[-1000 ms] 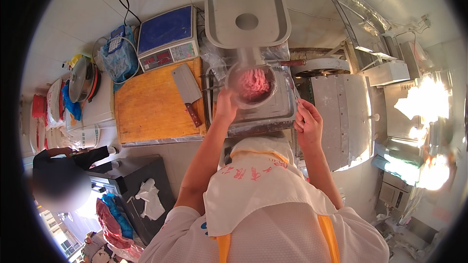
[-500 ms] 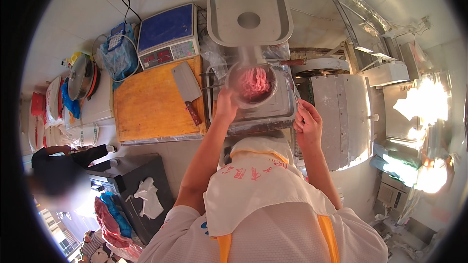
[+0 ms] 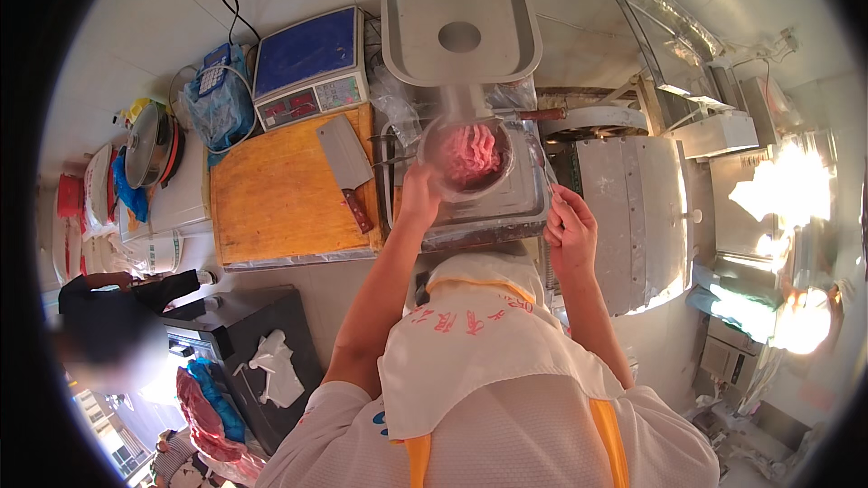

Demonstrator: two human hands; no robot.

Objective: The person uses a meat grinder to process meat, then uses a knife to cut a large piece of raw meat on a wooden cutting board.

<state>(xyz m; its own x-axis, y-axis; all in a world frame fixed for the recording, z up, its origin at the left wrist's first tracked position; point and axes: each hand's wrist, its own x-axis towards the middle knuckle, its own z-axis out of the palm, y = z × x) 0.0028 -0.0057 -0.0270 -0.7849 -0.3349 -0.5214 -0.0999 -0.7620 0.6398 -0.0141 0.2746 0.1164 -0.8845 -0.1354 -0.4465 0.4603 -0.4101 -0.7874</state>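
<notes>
Head view: the left hand is closed around the near left side of a round metal bowl, its fingers partly hidden by the wall. Pink minced meat lies in the bowl, just beyond and to the right of this grip, heaped in thick strands. Directly beyond the meat stands the neck of a metal grinder, topped by a broad feed pan farther away; whether the strands touch the neck is unclear. Beneath the bowl, and between the two grips, spreads a shallow metal tray.

The right hand is pinched around a slender metal tool, which points away from the fingers along the tray's right side; its exact kind is too small to tell. From this grip, the meat lies to the left and a little beyond, well apart from the fingertips.

Left of the left grip, a cleaver rests on a wooden board, its brown handle nearest the hand. Beyond the board sits a blue-topped scale. Right of the right grip stands a grey metal cabinet.
</notes>
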